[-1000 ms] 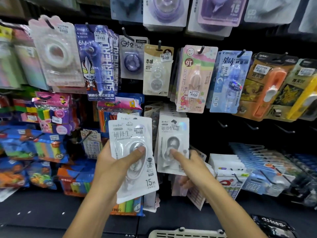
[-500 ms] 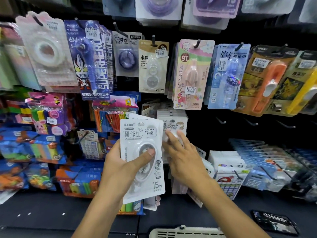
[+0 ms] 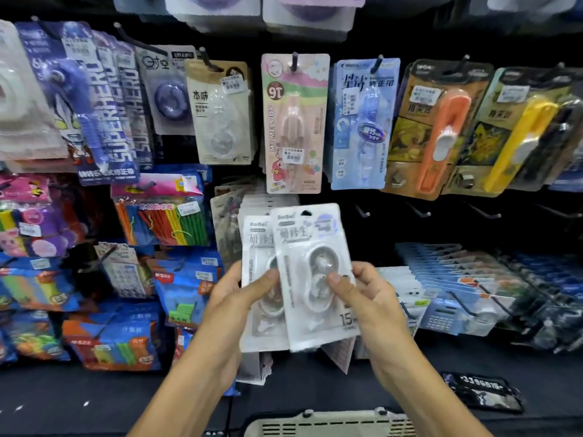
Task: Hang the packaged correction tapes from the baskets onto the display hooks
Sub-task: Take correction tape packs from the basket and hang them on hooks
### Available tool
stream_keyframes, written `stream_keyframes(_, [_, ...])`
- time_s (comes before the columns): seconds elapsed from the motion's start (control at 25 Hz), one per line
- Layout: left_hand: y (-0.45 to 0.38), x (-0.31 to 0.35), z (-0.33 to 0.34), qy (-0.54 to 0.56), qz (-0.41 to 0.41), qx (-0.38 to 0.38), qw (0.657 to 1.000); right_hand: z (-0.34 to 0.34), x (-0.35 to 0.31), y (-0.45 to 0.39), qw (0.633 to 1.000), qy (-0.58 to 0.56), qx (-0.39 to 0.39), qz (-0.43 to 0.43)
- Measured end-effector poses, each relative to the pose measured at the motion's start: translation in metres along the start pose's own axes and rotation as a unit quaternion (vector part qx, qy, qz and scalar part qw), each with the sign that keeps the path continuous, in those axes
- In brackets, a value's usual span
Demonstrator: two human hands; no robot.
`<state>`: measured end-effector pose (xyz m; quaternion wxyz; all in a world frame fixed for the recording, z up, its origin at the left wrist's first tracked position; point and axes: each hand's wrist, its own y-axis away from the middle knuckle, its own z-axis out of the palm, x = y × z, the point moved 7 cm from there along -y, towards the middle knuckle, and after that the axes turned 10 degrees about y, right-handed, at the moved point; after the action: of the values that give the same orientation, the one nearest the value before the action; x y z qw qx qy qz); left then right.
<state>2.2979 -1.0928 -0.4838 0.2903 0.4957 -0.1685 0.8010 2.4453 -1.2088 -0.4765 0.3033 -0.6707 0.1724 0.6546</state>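
Note:
Two white packaged correction tapes overlap in front of me at the centre of the head view. My right hand (image 3: 369, 298) pinches the front pack (image 3: 312, 247), thumb on its clear blister. My left hand (image 3: 239, 294) holds the rear pack (image 3: 257, 244), thumb across its face. Behind them a row of the same white packs (image 3: 252, 205) hangs on a hook of the black display wall. Bare hooks (image 3: 362, 212) stick out to the right of that row.
Other carded correction tapes (image 3: 295, 121) hang in the row above. Coloured stick packs (image 3: 164, 212) and blue bags fill the left side. Blue carded items (image 3: 448, 279) lie low right. A beige basket rim (image 3: 331, 424) shows at the bottom edge.
My right hand left the hanging packs and took hold of a front pack from the ones in my left hand. The view tilted slightly up and closer.

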Motion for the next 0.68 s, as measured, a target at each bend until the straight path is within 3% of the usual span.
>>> stream_keyframes(0.16, [-0.005, -0.002, 0.009, -0.012, 0.030, 0.062, 0.998, -0.053, 0.001, -0.011, 0.991, 0.050, 0.120, -0.011])
stream_keyframes(0.36, [-0.004, 0.009, 0.032, -0.004, 0.061, 0.056, 0.997, -0.083, 0.009, -0.006, 0.973, 0.130, 0.193, -0.001])
stream_keyframes(0.6, [0.002, 0.006, 0.053, -0.036, 0.095, 0.059, 0.993, -0.069, -0.010, -0.029, 0.928, 0.352, 0.121, -0.019])
stream_keyframes(0.68, [-0.001, -0.005, 0.063, -0.071, 0.082, 0.051, 0.993, -0.058, -0.014, -0.024, 0.976, 0.206, 0.042, -0.058])
